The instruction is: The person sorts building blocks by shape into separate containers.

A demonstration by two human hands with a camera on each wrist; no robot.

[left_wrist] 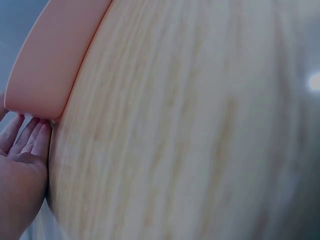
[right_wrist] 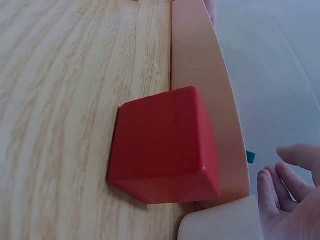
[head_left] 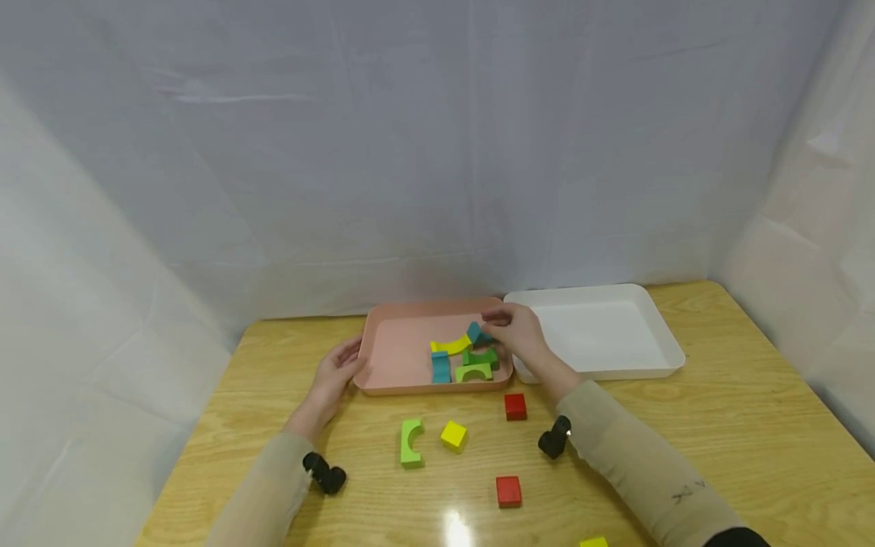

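A pink tray lies near the back of the table, its left end touched by my left hand. In the left wrist view, the extended fingers of that hand rest against the tray's outer wall. Over the tray's right end is my right hand, close to a blue block. Its thumb and fingers stand apart in the right wrist view, with nothing between them. Beside that block in the tray are a curved yellow block, a blue block, a green arch and a light green arch.
A white tray adjoins the pink one on the right. In front lie a light green arch block, a yellow cube and two red blocks, one nearer the tray. Another yellow block shows at the bottom edge.
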